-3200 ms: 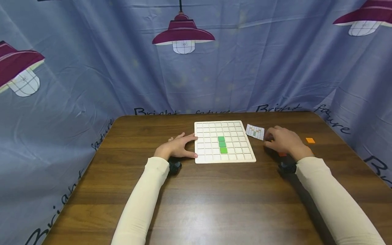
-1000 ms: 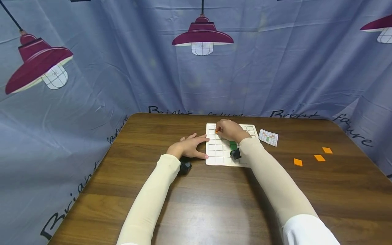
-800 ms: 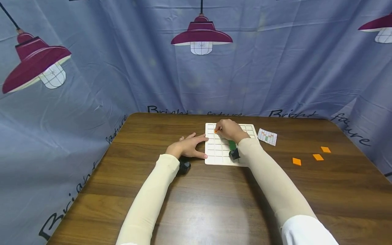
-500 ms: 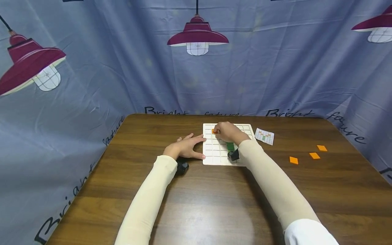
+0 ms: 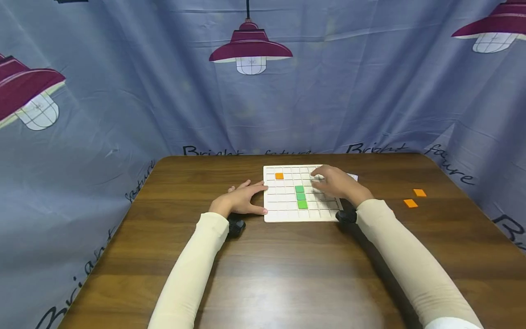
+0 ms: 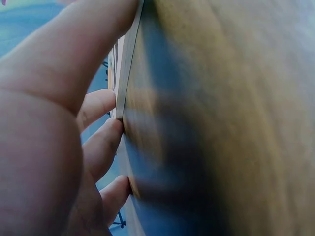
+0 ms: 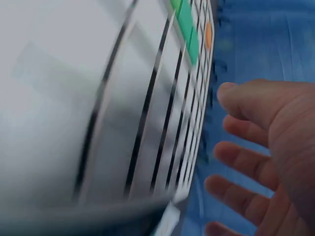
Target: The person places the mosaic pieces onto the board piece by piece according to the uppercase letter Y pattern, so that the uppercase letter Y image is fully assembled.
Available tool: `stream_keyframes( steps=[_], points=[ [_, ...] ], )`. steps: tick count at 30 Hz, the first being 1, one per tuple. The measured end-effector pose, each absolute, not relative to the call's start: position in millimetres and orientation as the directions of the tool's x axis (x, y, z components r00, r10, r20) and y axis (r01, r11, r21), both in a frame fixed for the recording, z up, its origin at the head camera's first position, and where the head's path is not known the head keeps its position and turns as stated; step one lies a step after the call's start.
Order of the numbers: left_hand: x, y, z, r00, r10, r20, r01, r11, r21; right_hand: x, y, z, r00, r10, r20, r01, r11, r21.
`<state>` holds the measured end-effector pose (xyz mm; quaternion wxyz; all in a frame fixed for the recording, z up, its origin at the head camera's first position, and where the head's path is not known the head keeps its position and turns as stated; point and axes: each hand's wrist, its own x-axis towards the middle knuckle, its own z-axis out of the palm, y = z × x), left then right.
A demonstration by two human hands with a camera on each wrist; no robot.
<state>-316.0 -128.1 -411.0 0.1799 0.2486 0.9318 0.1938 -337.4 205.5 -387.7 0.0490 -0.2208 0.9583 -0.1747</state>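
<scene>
A white grid board (image 5: 281,212) lies on the brown table. My left hand (image 5: 238,199) rests at its left edge, thumb and fingertips against the rim; the left wrist view shows the fingers (image 6: 103,147) extended along that rim. My right hand (image 5: 339,183) hovers over the board's right part, its fingers loosely bent and nothing between them, as the right wrist view confirms. An orange square tile (image 5: 279,176) sits in a cell at the board's upper left. Three green tiles (image 5: 301,197) form a column near the middle.
Two orange tiles (image 5: 411,203) lie on the table (image 5: 287,265) to the right. A corner of the printed card (image 5: 353,177) shows behind my right hand; the rest is hidden. A blue curtain (image 5: 328,105) with printed lamps hangs beyond the table.
My right hand brought an orange tile to the board's upper left, let go of it and moved right. My left hand stays at the left edge. The head view has shifted.
</scene>
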Motion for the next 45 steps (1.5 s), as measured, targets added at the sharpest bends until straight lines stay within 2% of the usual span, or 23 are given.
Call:
stream_keyframes(
  steps=[6,18,28,36,45],
  points=[
    [-313,-135,-409,-0.821,0.518,-0.239,0.369,0.802,0.470,-312,254,-386,-0.924,-0.382,-0.022,-0.363,0.894,-0.264],
    [-314,-132,-411,-0.820,0.522,-0.236,0.382,0.805,0.454,-260,331,-394,-0.879,-0.477,0.005,-0.458,0.843,-0.282],
    [-314,-127,-412,-0.812,0.533,-0.237,0.389,0.798,0.461,-243,358,-404,-0.911,-0.411,0.041,-0.403,0.861,-0.309],
    [-313,-126,-412,-0.811,0.537,-0.231,0.390,0.791,0.471,-254,344,-401,-0.885,-0.450,0.117,-0.464,0.842,-0.276],
    [-312,-127,-412,-0.809,0.538,-0.236,0.388,0.792,0.472,-307,275,-394,-0.813,-0.532,0.235,-0.581,0.759,-0.293]
  ],
)
